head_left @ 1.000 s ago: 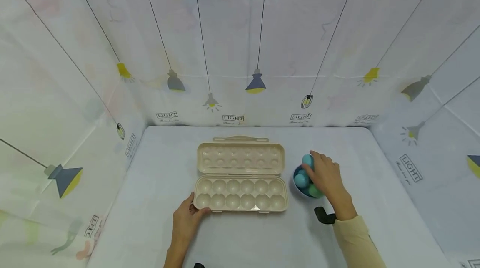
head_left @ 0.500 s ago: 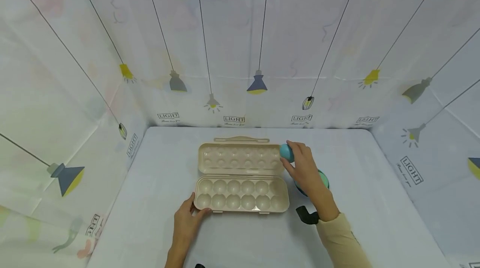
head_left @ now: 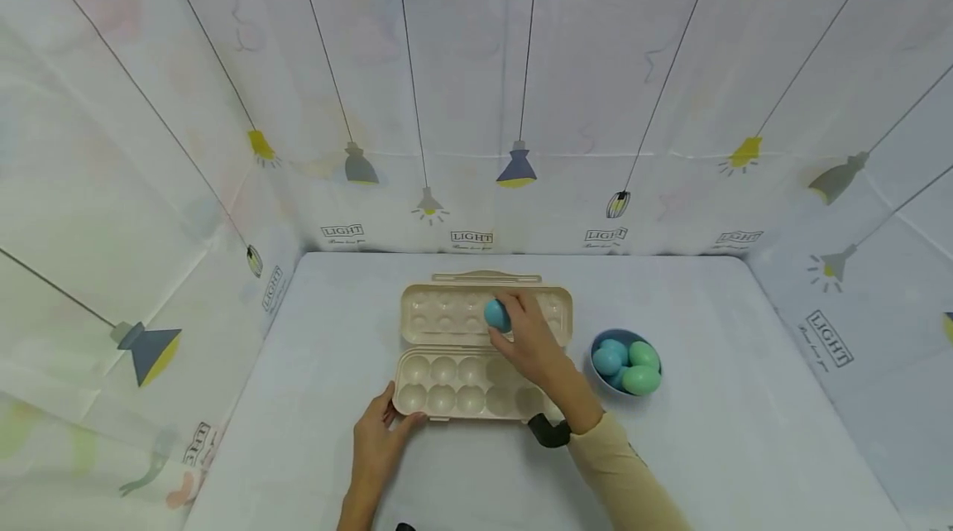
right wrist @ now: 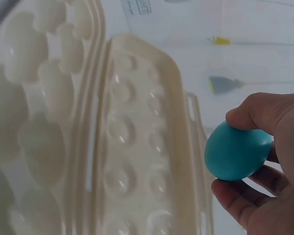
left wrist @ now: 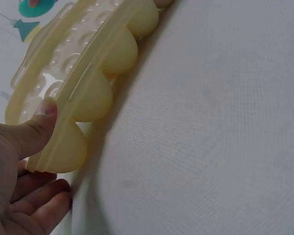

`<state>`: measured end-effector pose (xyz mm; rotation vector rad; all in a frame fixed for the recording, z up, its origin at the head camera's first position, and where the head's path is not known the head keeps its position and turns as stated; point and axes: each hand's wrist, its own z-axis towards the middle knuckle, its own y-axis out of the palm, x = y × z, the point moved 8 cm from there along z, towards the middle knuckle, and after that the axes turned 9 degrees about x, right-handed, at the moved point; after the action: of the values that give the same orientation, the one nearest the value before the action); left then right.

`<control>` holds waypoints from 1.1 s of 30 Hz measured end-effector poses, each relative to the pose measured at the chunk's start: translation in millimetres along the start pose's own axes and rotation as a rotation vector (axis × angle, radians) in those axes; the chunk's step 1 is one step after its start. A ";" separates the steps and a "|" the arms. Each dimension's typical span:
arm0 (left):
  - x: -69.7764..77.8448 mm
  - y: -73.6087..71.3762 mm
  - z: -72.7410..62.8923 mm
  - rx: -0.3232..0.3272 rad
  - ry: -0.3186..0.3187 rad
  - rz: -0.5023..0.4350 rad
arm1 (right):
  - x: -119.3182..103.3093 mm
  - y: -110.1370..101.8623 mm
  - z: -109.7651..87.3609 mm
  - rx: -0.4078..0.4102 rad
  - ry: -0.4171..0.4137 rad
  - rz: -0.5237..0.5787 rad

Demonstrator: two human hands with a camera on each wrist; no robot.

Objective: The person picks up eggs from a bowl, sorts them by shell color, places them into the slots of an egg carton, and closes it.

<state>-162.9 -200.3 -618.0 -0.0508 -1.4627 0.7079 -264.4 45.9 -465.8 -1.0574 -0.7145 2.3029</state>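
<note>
A beige plastic egg carton lies with its lid folded back, and its visible cups hold nothing. My left hand grips the carton's near left corner. In the left wrist view the thumb presses on the rim, with the other fingers beneath and beside the end cup. My right hand pinches a blue egg between thumb and fingers, held above the lid. The right wrist view shows this egg from the side. My right hand and forearm hide the carton's right part.
To the right of the carton stands a small blue bowl with several blue and green eggs. A white-covered table carries everything. White printed sheets rise behind it and at both sides.
My right hand has lifted the blue egg out of the bowl and carried it left, over the carton's lid. The left hand has kept its grip on the corner.
</note>
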 end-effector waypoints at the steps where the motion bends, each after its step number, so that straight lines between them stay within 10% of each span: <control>1: -1.3 -0.1 0.0 0.002 -0.010 -0.013 | -3.0 7.1 -1.0 -0.015 -0.003 0.021; 12: -4.6 -0.5 4.9 -0.018 -0.056 -0.151 | -23.8 78.9 -20.4 -0.242 0.072 0.167; 33: -10.5 -5.3 2.9 -0.008 -0.099 -0.145 | -45.9 139.7 -32.5 -0.239 -0.045 -0.017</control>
<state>-162.9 -210.5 -624.5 0.0851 -1.5468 0.5932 -243.6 -77.7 -549.3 -1.1003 -1.0329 2.2744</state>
